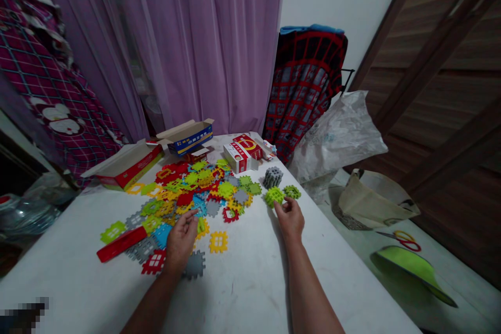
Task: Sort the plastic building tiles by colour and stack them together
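Note:
Colourful toothed plastic tiles lie in a loose pile on the white table (pixel 242 292). My left hand (pixel 183 235) is over the near part of the pile, its fingers closed near a small light green piece (pixel 201 226); whether it grips that piece is hard to tell. A yellow window tile (pixel 218 241) lies to its right. My right hand (pixel 289 215) has its fingertips at a light green stack of tiles (pixel 274 197). Just behind are a grey stack (pixel 273 177) and a darker green piece (pixel 291 192). A red bar (pixel 121 244) lies at the left.
An open red box (pixel 131 167), a blue box (pixel 191 138) and a red and white box (pixel 238 158) stand along the back of the table. Right of the table are a plastic bag (pixel 332 130), a cloth bag (pixel 376 201) and scissors (pixel 407 240).

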The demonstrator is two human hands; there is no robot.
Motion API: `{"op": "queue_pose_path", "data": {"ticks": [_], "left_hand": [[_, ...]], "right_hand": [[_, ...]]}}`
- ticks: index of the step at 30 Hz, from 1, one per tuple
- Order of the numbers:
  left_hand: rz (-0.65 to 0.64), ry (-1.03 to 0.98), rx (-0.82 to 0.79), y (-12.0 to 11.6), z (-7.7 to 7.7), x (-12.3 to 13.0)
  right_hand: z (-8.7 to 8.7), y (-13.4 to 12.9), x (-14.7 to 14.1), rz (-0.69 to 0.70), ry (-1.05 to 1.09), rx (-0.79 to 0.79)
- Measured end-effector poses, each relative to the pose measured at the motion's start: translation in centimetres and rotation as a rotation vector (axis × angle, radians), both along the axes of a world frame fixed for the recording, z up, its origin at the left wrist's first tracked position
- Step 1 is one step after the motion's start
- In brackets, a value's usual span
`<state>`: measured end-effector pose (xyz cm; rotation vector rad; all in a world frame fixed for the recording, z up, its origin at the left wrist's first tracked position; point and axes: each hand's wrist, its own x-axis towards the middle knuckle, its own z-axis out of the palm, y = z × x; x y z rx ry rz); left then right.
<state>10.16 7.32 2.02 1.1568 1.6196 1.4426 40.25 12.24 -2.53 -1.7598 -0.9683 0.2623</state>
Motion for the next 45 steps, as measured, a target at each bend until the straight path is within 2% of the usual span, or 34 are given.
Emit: {"op": "queue_pose_path", "data": {"ticks": [12, 21, 25, 29, 35, 39, 42, 45], "left_hand": [[-0.001, 0.026, -0.03, -0.1, -0.2, -0.5], [0.011, 0.013, -0.03, 0.0, 0.0, -1.0], [0.022, 0.016, -0.016, 0.0, 0.2, -1.8], [0.063, 0.127, 0.028, 0.3, 0.6, -3.6], [0.053, 0.496, -0.001, 3.1, 1.9, -8.3], [0.029, 0.871, -0.214, 6.2, 3.0, -11.2], [0.032, 0.949, -0.306, 8.5, 3.3, -12.4], [0.048, 0.976, -0.389, 10.6, 2.9, -12.7]], "right_hand": [[-0.1, -0.1, 0.0, -0.01, 0.011, 0.001], [0.5, -0.4, -0.1, 0.002, 0.005, 0.009], [0.6, -0.5, 0.1, 0.0, 0.021, -0.009], [0.8, -0.7, 0.3, -0.013, 0.055, -0.028], [1.2, -1.2, 0.2, -0.079, 0.112, -0.038], [1.0, -1.2, 0.4, -0.105, 0.11, -0.024], [0.9, -1.1, 0.5, -0.096, 0.112, -0.051], [0.8, -1.1, 0.7, -0.092, 0.123, -0.079]]}}
